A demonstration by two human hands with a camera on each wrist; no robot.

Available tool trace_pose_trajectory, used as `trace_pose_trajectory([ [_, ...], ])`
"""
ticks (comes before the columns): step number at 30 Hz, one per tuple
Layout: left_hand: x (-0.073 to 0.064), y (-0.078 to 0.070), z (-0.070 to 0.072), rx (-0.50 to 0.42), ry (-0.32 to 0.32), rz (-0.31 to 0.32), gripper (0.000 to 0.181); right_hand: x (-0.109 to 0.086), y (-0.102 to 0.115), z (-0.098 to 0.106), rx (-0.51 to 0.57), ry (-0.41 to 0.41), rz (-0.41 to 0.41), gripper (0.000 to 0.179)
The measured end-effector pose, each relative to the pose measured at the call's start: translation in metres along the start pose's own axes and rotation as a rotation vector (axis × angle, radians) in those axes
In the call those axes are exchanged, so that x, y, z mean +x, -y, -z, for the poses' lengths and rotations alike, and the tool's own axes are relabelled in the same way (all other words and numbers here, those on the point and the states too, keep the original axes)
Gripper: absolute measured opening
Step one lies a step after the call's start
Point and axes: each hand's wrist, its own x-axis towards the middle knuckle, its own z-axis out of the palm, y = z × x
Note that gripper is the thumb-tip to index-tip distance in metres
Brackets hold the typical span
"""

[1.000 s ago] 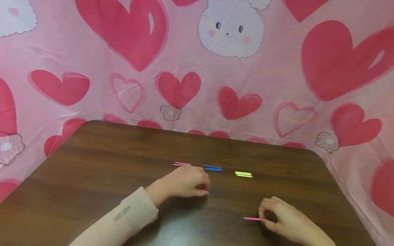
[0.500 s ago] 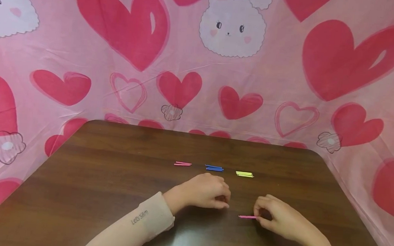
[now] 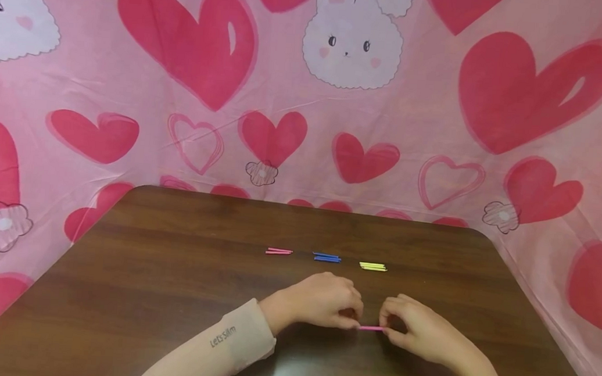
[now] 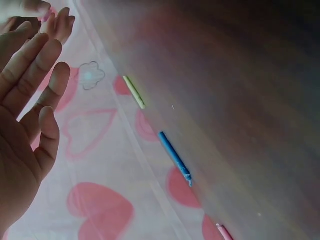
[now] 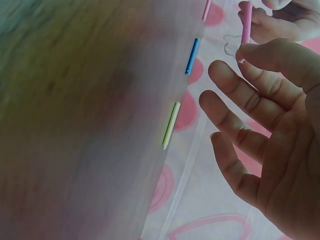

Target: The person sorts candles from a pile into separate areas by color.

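Observation:
A thin pink candle [image 3: 371, 328] is held level above the table's near half, one hand at each end. My right hand [image 3: 424, 332] pinches its right end between thumb and forefinger. At the other end, the thumb and forefinger of my left hand [image 3: 319, 301] grip the tip. From the right wrist, the candle [image 5: 247, 22] shows between both hands, and the right hand's other fingers [image 5: 235, 125] are spread loosely. Behind the hands lie small groups of candles: pink [image 3: 278, 251], blue [image 3: 326, 258] and yellow [image 3: 373, 266].
The brown wooden table [image 3: 169, 272] has rounded far corners. A pink cloth [image 3: 412, 102] printed with hearts and rabbits hangs behind it and along its sides. The three candle groups form a row across the table, beyond both hands.
My left hand has moved right and nearer from beside the candle row, and now grips the pink candle's left end. My right hand has shifted slightly left with the candle.

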Motion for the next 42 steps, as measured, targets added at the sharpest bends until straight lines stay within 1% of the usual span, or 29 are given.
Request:
trace_pose_trajectory([
  [4, 0.001, -0.002, -0.001, 0.018, -0.006, 0.003, 0.008, 0.003, 0.004, 0.000, 0.006, 0.000, -0.022, 0.025],
  [12, 0.001, -0.003, -0.002, 0.051, -0.025, 0.037, 0.010, 0.008, 0.009, 0.001, 0.007, -0.003, -0.055, 0.027],
  [19, -0.001, -0.002, -0.005, 0.056, -0.029, 0.041, 0.012, 0.011, 0.010, -0.001, 0.008, -0.022, -0.037, 0.026],
  [23, -0.002, -0.001, -0.006, 0.059, -0.028, 0.051, 0.012, 0.011, 0.010, -0.002, 0.009, -0.021, -0.044, 0.024],
  [27, -0.002, -0.001, -0.005, 0.061, -0.035, 0.078, 0.012, 0.012, 0.010, -0.003, -0.006, -0.029, -0.046, 0.023],
  [33, -0.004, -0.002, 0.000, 0.050, -0.029, 0.122, 0.013, 0.012, 0.010, -0.003, -0.030, -0.068, -0.019, 0.021],
  [38, -0.008, 0.001, 0.001, 0.057, -0.024, 0.132, 0.011, 0.013, 0.008, -0.005, -0.042, -0.116, 0.040, 0.015],
  [42, -0.011, 0.004, 0.000, 0.057, -0.028, 0.137, 0.011, 0.014, 0.006, -0.005, -0.049, -0.146, 0.086, 0.016],
])
